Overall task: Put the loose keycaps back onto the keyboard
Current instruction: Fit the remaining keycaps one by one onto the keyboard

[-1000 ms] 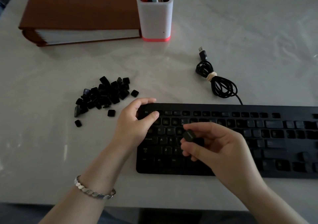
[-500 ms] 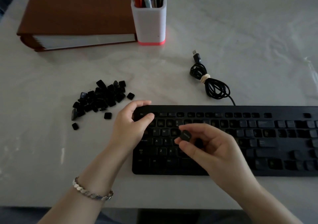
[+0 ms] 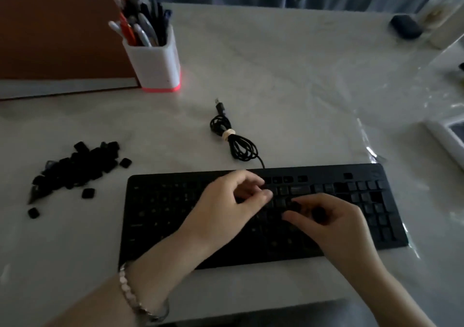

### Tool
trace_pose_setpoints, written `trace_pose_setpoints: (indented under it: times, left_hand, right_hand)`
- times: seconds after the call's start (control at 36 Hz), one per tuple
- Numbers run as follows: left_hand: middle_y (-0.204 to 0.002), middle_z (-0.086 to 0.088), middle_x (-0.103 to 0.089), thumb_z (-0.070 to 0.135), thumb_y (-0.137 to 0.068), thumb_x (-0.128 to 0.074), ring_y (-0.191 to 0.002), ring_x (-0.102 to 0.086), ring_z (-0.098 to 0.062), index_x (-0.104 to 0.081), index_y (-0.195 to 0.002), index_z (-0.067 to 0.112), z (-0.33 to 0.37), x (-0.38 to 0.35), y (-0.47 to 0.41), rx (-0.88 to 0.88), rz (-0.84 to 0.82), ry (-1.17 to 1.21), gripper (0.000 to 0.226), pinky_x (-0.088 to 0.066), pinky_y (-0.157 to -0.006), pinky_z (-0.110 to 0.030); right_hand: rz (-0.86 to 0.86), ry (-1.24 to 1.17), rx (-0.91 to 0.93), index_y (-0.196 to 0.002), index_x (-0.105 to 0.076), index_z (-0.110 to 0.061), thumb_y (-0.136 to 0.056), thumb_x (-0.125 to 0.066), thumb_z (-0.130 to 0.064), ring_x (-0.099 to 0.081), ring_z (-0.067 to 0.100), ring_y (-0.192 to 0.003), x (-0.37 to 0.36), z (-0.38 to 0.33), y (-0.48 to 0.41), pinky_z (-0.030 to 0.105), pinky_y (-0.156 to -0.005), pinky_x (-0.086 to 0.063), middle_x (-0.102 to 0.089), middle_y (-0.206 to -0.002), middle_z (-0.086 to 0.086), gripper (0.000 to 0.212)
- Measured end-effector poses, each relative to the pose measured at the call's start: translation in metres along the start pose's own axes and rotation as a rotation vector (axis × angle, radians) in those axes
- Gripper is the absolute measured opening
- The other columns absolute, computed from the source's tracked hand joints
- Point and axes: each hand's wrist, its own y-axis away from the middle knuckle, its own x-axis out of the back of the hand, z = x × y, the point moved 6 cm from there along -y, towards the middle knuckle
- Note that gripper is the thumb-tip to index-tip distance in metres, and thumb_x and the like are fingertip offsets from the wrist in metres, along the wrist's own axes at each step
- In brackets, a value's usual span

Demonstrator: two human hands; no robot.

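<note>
The pale table (image 3: pixel 288 88) carries everything. One black keyboard (image 3: pixel 163 208) lies square to the person at the near edge, probably so both hands can work over it. Several sockets at its right end look bare, though the dim light prevents a count. One brown binder (image 3: pixel 50 37) and one white pen holder (image 3: pixel 158 67) stand at the far left, clear of the work. The two hands meet over the keyboard's middle. The left hand (image 3: pixel 223 208) has its fingers curled down over the keys, perhaps steadying the board, and whether it grips anything I cannot tell. The right hand (image 3: pixel 339 226) pinches one keycap (image 3: pixel 319 213) in curled fingers just above the keys, seemingly seeking its socket. One coiled USB cable (image 3: pixel 238 145), tied, rests behind the keyboard. The heap of loose keycaps (image 3: pixel 75 168) waits to the keyboard's left, too jumbled to count, with three strays (image 3: pixel 88 193) beside it.
</note>
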Motion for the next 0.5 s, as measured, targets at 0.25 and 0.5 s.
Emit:
trace_pose_setpoints:
  times: [0.25,0.5]
  left_hand:
    - [-0.061,0.009,-0.067,0.009,-0.077,-0.075,-0.057,-0.06,0.004,-0.073,-0.077,0.013,0.017,-0.044,-0.007,0.12,-0.188,0.247,0.005,-0.042,-0.053,-0.008]
    - [-0.06,0.008,-0.068,0.003,-0.083,-0.068,-0.06,-0.062,0.001,-0.075,-0.079,0.015,0.02,-0.054,-0.01,0.081,-0.216,0.223,0.014,-0.045,-0.059,-0.009]
  right_hand:
    - [0.089,0.033,0.205,-0.074,-0.064,-0.044,-0.062,-0.082,-0.018,-0.06,0.008,-0.063,0.012,-0.004,0.01,0.018,-0.057,-0.05,-0.066,-0.073,-0.015,0.034]
    - [-0.017,0.236,0.438,-0.093,-0.074,-0.024,-0.072,-0.07,-0.018,-0.059,-0.001,-0.076,0.019,0.001,0.007,0.008,-0.068,-0.045,-0.063,-0.084,-0.016,0.022]
